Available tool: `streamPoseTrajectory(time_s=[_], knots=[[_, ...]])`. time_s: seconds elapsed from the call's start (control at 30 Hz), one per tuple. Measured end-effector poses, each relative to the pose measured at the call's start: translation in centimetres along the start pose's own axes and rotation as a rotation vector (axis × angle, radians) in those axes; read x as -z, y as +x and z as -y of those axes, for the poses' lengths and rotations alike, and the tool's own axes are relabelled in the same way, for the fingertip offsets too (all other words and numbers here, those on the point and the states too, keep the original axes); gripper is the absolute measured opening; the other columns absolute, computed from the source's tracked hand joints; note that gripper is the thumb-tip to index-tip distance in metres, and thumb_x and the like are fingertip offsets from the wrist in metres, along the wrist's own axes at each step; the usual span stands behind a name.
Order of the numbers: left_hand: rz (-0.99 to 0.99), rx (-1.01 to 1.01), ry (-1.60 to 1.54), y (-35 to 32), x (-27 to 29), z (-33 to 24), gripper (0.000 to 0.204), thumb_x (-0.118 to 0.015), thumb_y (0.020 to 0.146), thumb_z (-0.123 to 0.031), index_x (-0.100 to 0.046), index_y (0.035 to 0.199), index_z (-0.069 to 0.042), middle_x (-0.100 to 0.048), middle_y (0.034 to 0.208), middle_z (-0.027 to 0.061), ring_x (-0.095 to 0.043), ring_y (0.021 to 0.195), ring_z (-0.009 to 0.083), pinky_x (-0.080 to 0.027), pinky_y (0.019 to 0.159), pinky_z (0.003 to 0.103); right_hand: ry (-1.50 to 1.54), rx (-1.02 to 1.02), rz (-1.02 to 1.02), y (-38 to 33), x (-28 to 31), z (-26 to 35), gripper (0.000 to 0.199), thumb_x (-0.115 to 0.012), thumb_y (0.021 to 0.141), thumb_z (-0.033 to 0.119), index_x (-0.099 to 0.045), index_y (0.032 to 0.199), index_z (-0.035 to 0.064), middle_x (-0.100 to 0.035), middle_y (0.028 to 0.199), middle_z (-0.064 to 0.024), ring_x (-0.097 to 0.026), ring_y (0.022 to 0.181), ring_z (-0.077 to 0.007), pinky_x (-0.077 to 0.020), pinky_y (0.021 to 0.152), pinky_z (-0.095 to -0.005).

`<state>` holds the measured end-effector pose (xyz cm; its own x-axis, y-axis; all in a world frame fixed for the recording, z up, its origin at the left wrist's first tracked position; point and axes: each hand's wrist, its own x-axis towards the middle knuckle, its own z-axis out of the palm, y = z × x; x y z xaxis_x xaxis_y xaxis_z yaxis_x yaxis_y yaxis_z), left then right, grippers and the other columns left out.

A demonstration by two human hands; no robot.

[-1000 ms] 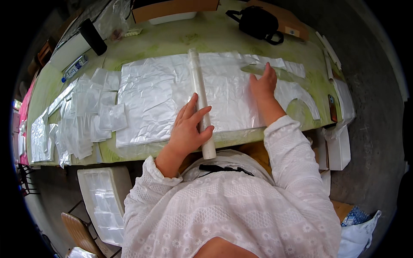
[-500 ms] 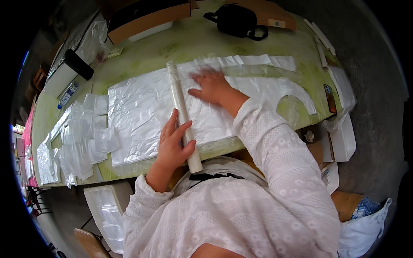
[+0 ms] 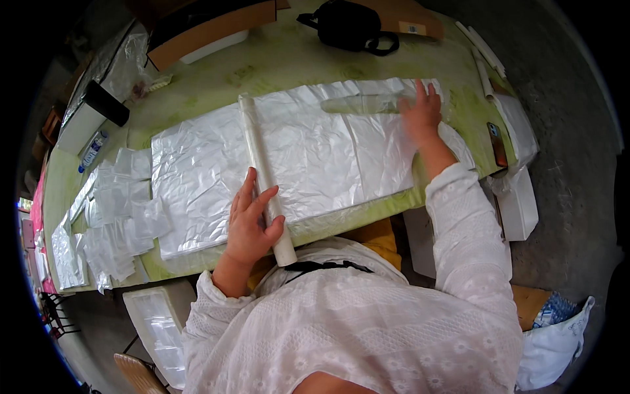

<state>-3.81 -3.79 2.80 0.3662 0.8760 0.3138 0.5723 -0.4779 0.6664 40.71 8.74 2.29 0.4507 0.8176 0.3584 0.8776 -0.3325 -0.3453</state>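
Note:
A long white roll (image 3: pixel 262 171) lies across a wide sheet of crinkled silvery plastic film (image 3: pixel 315 151) spread on a green table (image 3: pixel 295 59). My left hand (image 3: pixel 251 223) rests on the near end of the roll, fingers spread over it. Far to the right, my right hand (image 3: pixel 423 115) lies flat on the film, fingers apart, pressing it down near the sheet's right end. Both sleeves are white and lacy.
A heap of cut film pieces (image 3: pixel 111 223) lies at the left. A black bag (image 3: pixel 351 25) and a brown cardboard box (image 3: pixel 210 29) stand at the far edge. A phone (image 3: pixel 497 144) lies at the right edge. White boxes (image 3: pixel 518 203) sit on the floor.
My right hand has slid from the middle of the film out to its right end. The left hand stays on the roll.

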Motion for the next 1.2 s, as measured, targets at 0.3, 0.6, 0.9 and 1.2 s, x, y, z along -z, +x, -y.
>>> streamPoseTrajectory(time_s=[0.3,0.6,0.9,1.2], knots=[[-0.038,-0.005,-0.031,-0.2,-0.4,0.7,0.055,-0.08,0.073,-0.016,-0.07,0.126,-0.012,-0.038,0.161,0.0226,-0.049,0.138,0.0404,-0.042,0.112,0.047,-0.114,0.21,0.575,-7.7,-0.1,12.6,0.073,-0.067,0.09,0.058,-0.046,0.154,0.0299,-0.025,0.168,-0.007,-0.013,0.155,-0.041,-0.0195,0.117,-0.0731],[-0.059,0.008,-0.029,-0.5,-0.3,0.5,0.054,-0.079,0.075,-0.019,-0.071,0.127,-0.013,-0.04,0.161,0.0203,-0.051,0.136,0.0393,-0.042,0.112,0.047,0.184,0.51,0.189,-9.3,-0.3,14.9,0.08,-0.071,0.088,0.043,-0.04,0.155,0.0125,-0.035,0.164,-0.0052,-0.021,0.154,-0.037,-0.0237,0.116,-0.0686],[-0.424,-0.095,-0.277,-1.5,-2.0,3.1,0.054,-0.071,0.072,-0.002,-0.051,0.123,-0.006,-0.051,0.142,0.0225,-0.046,0.135,0.0396,-0.039,0.112,0.048,0.625,0.981,0.387,-20.0,-0.9,21.9,0.043,-0.071,0.089,0.018,-0.065,0.13,0.0054,-0.061,0.14,-0.0115,-0.039,0.144,-0.0445,-0.031,0.121,-0.0533],[-0.16,-0.01,0.143,-2.4,7.2,4.6,0.034,-0.063,0.096,-0.017,-0.066,0.131,-0.015,-0.055,0.149,0.011,-0.038,0.148,0.0368,-0.027,0.121,0.054,0.518,1.003,0.305,-20.8,-1.0,23.7,0.023,-0.071,0.086,0.019,-0.077,0.106,0.0094,-0.068,0.126,-0.0057,-0.044,0.138,-0.0433,-0.0368,0.112,-0.0557]])
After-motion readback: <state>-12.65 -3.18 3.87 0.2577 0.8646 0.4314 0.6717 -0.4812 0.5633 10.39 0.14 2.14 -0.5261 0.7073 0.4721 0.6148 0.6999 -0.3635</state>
